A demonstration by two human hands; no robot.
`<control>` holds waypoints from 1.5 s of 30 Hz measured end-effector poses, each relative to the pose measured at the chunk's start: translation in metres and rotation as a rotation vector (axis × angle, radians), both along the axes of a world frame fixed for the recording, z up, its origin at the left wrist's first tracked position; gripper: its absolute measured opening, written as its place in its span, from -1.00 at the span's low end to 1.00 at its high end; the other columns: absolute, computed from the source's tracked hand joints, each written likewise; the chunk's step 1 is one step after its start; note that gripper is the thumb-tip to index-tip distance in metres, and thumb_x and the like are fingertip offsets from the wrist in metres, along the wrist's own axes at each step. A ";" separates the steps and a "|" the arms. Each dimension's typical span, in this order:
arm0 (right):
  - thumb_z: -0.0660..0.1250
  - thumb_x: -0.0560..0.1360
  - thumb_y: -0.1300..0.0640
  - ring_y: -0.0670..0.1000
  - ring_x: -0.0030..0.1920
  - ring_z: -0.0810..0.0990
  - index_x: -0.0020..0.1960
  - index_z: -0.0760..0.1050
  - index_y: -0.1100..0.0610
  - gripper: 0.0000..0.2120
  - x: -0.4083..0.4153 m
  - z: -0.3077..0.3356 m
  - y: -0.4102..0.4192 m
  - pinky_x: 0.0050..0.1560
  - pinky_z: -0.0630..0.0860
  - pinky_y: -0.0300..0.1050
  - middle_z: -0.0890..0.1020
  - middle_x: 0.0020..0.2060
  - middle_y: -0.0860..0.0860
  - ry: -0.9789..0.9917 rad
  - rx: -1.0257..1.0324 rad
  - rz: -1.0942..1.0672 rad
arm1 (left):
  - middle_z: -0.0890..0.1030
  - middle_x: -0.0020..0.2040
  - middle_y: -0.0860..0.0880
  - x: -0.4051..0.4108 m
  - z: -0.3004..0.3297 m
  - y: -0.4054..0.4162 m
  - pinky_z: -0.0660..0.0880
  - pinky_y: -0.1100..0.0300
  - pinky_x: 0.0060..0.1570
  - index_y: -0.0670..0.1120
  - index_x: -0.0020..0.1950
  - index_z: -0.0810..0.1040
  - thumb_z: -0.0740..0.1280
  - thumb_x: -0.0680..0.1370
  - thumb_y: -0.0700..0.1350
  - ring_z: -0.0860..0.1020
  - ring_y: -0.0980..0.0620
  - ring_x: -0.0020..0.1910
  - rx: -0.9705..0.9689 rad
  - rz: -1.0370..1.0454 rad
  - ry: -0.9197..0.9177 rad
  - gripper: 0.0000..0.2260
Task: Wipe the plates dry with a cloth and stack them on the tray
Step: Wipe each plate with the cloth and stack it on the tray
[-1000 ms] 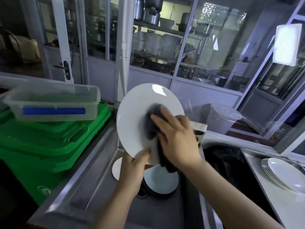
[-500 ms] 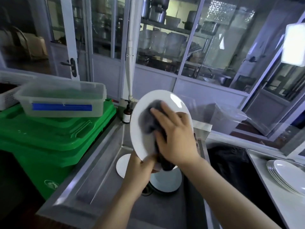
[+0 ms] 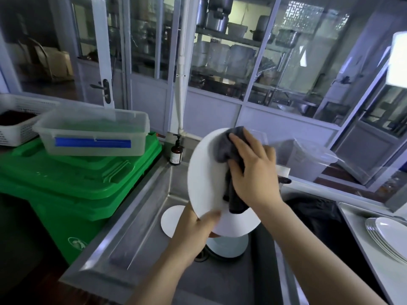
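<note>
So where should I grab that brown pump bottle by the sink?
Probably around the round body of the brown pump bottle, coming from the sink side on its right. It stands upright, the green bin crowds its left, and the thin pump head looks poor for gripping.

steel sink (image 3: 141,230), 2 plates (image 3: 170,221) inside

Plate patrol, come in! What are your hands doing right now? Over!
Left hand grips plate by bottom rim, over sink. Right hand presses grey cloth on plate's face. Dried stack waits at right. Nothing in the way.
</note>
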State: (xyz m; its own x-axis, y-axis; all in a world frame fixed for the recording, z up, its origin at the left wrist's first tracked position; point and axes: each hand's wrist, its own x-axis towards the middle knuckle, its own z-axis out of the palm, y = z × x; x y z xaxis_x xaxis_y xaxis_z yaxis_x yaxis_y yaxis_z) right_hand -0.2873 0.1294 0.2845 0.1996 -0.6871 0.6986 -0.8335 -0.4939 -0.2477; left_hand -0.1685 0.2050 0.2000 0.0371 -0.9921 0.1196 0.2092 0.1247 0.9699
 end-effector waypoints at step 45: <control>0.44 0.24 0.31 0.25 0.05 0.52 0.25 0.57 -0.12 -0.37 -0.030 -0.049 0.027 -0.09 0.51 0.12 0.50 0.35 -0.01 0.435 0.043 -0.026 | 0.57 0.30 -0.11 0.036 -0.010 -0.020 0.59 -0.11 0.00 -0.05 0.44 0.38 0.22 0.51 0.02 0.56 -0.13 0.25 -0.036 0.030 0.534 -0.50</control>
State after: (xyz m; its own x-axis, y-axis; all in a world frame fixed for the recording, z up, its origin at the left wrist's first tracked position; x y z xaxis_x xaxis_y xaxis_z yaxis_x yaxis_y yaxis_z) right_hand -0.3173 0.1562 0.2355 0.4512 -0.7226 0.5237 -0.8768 -0.4682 0.1094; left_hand -0.1330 0.1846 0.1905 0.1302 -0.9854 0.1099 0.6683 0.1691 0.7244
